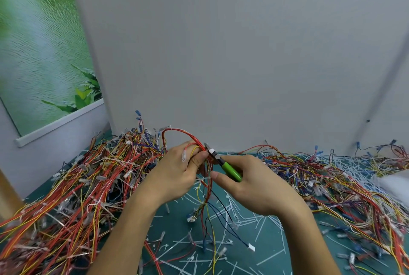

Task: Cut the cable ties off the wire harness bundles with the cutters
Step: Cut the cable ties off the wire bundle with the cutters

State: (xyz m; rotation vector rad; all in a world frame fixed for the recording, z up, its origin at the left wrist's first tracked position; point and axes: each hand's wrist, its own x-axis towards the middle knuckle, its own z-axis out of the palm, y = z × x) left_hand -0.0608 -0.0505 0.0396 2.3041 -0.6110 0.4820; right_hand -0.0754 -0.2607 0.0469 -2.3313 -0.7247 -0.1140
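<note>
Wire harness bundle (209,186), gripped by left hand (177,172) mid-frame, may get nicked if cutters (231,170) clasped in right hand (259,188) stray.

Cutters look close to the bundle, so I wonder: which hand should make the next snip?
Right: the right hand grips the green-handled cutters, their tips at the wire bundle that the left hand holds.

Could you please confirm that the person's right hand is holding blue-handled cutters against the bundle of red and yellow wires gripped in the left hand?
Not quite: the handles are bright green, not blue. The head view shows the right hand holding green-handled metal cutters against the bundle of red and yellow wires gripped in the left hand.
</note>
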